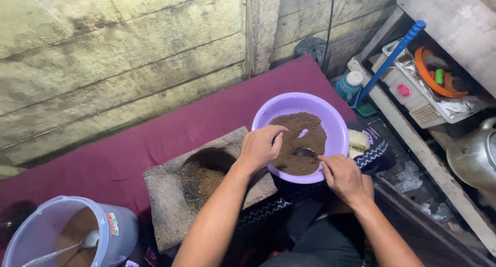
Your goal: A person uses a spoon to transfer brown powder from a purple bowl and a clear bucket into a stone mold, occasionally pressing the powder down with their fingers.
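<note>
Head view: the left hand [260, 147] grips the rim of the round purple plastic bowl [338, 127]. The right hand [343, 176] grips a metal spoon [306, 153] in the brown powder [299, 143]. It is best to hold the bowl steady and scoop gently.

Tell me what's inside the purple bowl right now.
The purple bowl holds brown powder, heaped toward the near side. A spoon held by the right hand digs into it. The left hand grips the rim. The bowl's bottom is covered.
</note>
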